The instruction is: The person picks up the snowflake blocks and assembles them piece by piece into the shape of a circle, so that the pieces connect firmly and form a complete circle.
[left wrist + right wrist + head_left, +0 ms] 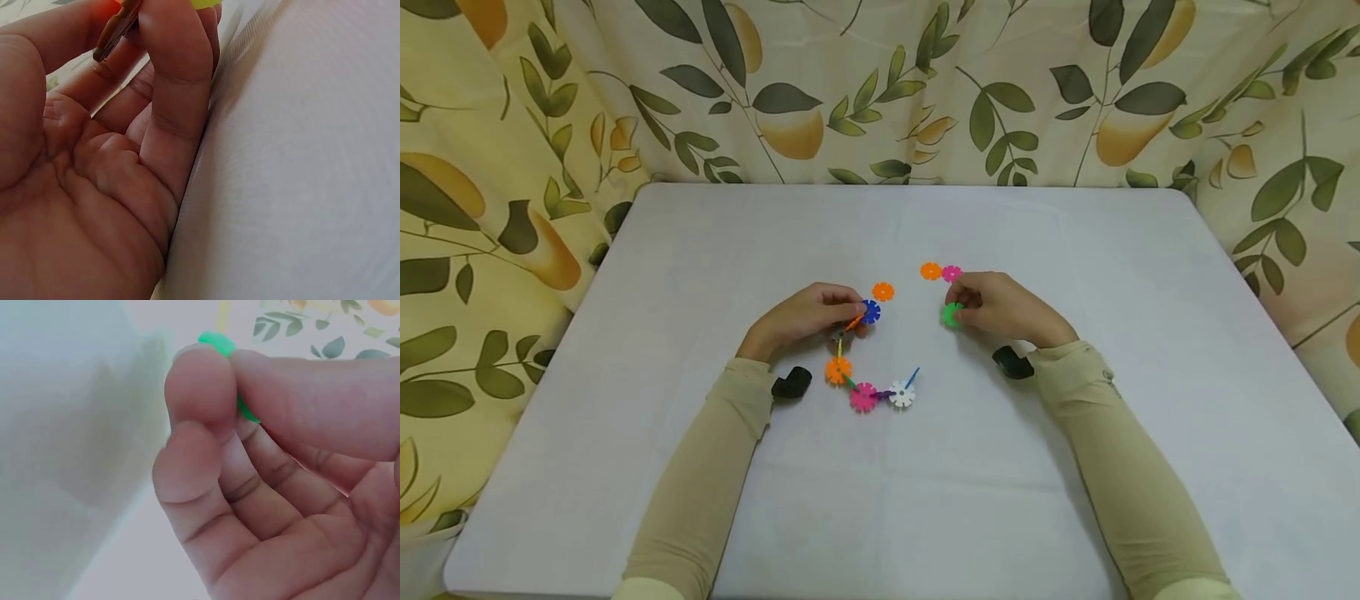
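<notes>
My left hand (812,318) pinches the upper end of a curved chain of notched plastic discs, by the blue disc (871,312). From there the chain runs down past an orange disc (838,370) and a pink disc (864,397) to a white disc (902,394), with edge-on discs between them. In the left wrist view a brown disc (116,31) shows among the curled fingers. My right hand (1003,308) pinches a single green disc (952,314) between thumb and finger, apart from the chain. The right wrist view shows the green disc (217,342) partly covered by the fingertips.
A loose orange disc (883,292) lies just beyond the blue one. Farther back, another orange disc (931,271) and a pink disc (951,273) lie side by side near my right hand. The white-covered table (685,500) meets a leaf-patterned curtain (880,92).
</notes>
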`<state>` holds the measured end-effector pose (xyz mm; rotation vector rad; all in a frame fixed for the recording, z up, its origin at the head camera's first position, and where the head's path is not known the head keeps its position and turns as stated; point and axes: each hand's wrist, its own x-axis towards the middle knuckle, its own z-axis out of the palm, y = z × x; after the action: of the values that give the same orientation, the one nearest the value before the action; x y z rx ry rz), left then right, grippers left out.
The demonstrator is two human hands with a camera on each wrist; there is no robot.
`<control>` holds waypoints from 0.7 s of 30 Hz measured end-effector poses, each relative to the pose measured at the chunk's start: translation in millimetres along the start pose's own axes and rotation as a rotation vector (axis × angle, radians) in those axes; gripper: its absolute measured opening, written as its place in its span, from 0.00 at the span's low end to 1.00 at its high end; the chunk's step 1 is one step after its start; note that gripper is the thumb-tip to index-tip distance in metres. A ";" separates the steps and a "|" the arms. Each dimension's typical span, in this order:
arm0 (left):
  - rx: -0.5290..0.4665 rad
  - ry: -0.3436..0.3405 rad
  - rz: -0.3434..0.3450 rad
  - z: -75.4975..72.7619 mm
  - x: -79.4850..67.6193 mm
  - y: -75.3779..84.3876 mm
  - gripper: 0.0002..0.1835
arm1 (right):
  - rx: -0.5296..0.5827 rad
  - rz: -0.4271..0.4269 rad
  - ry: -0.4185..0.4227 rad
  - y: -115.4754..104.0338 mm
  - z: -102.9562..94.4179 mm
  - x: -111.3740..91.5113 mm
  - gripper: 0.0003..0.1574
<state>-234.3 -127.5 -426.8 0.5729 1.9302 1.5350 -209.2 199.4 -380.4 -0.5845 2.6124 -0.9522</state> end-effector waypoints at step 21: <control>0.027 0.012 0.007 -1.2 1.2 -2.1 0.12 | 0.127 -0.049 -0.003 -22.2 19.1 21.1 0.03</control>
<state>-235.9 -128.0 -428.9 0.5836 1.9628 1.5222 -213.8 163.7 -382.7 -0.6193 2.5234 -1.1214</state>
